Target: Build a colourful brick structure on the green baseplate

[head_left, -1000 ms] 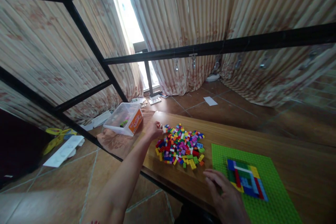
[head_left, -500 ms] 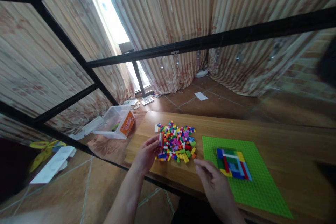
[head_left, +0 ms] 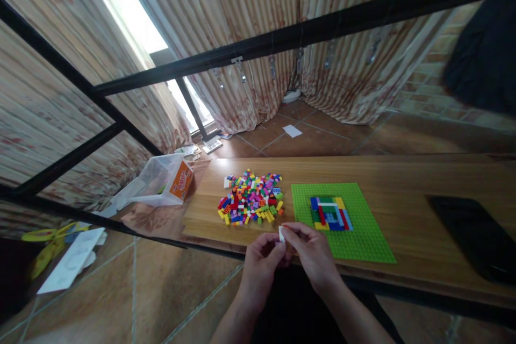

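My left hand [head_left: 262, 260] and my right hand [head_left: 310, 250] meet over the table's front edge. Both are closed on a small white toy brick [head_left: 281, 234], pinched between the fingertips; most of it is hidden. Beyond them lies a loose heap of colourful toy bricks [head_left: 253, 196]. To the right, a green baseplate [head_left: 363, 242] rests on the wood. It carries a low square build [head_left: 331, 214] of blue, red, yellow, white and green bricks, just past my right hand.
The wooden table [head_left: 403, 183] bears a dark flat object [head_left: 475, 236] at right. A clear plastic box [head_left: 155, 177] with an orange label stands left of the bricks. A black metal rail [head_left: 274, 45] crosses behind, before striped curtains [head_left: 250, 5]. White paper [head_left: 292, 131] lies on the tiled floor.
My left hand has left the brick heap and come right and nearer, joining my right hand at the white brick. The view has shifted, showing more of the table's right side.
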### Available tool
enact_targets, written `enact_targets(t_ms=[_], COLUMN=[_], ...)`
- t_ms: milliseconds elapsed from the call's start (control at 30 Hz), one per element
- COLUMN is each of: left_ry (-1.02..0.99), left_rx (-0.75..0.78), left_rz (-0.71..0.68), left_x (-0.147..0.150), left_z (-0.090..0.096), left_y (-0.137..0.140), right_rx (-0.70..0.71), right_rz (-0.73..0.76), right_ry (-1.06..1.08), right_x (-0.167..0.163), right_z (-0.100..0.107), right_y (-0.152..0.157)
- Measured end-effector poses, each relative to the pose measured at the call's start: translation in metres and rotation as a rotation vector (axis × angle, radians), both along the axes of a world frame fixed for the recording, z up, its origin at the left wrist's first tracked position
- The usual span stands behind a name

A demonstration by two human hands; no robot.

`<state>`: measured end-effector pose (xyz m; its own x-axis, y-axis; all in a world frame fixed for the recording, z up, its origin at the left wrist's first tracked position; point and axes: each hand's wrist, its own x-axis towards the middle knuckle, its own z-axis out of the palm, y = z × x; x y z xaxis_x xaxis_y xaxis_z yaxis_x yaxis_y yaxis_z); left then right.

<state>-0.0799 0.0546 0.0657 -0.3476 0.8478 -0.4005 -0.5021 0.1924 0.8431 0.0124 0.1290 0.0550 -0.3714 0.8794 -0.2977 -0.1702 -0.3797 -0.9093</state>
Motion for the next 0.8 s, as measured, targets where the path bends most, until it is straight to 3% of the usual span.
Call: enact_targets(t_ms=[67,233,367,600,800], left_ry=[0.051,-0.046,-0.095,0.138,-0.130], left_rx=[-0.026,-0.047,-0.062,-0.068,-0.058], left_rz=[0.000,0.003,0.008,-0.063,-0.032], left_x=[0.003,0.005,0.004,0.005,-0.006], left_z=[-0.003,-0.004,-0.003,-0.006,-0.004], left_y=[-0.001,-0.002,-0.001,0.001,0.000], right_rx=[-0.013,-0.221,-0.301,-0.226,-0.108], right_rz=[0.011,0.050,0.059,0.084,0.170], right_ry=[0.011,0.159,0.206,0.190,0.131], right_x=[0.004,0.008,0.006,0.001,-0.002], right_z=[-0.002,-0.006,-0.010,-0.012,-0.014], right_y=[-0.002,-0.004,-0.004,-0.005,0.001])
